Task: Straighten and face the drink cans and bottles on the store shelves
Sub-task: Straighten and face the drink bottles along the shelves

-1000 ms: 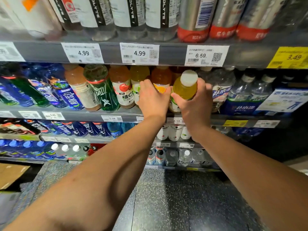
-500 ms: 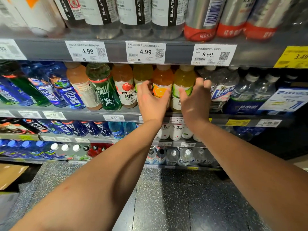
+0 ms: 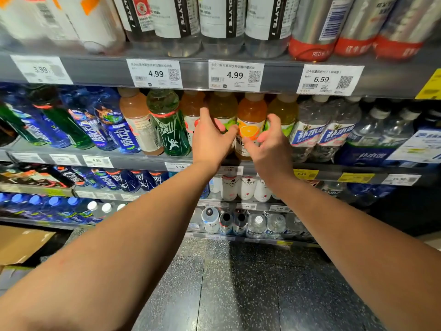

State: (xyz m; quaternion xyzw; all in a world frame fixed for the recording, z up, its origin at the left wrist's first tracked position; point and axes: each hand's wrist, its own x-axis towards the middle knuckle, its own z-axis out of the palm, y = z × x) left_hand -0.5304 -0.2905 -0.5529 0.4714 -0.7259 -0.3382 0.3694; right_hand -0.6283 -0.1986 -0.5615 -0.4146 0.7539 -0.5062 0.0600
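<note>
Hands up at the middle shelf, both at the row of juice bottles. Orange bottle taken as landmark: upright on the shelf, orange-slice label facing out. Left hand just left of it, laid on the yellow-green bottle next door, fingers curled round that bottle's label, thumb tip close to the orange bottle. Right hand just right of and in front of the orange bottle, fingers loosely bent and spread, clamped on nothing; touching or not, cannot tell. Second yellow bottle behind the right hand, right of the orange one. Green bottle further left, leaning a little. Clear water bottles further right. Price tag reading 4.99 directly above the orange bottle.
</note>
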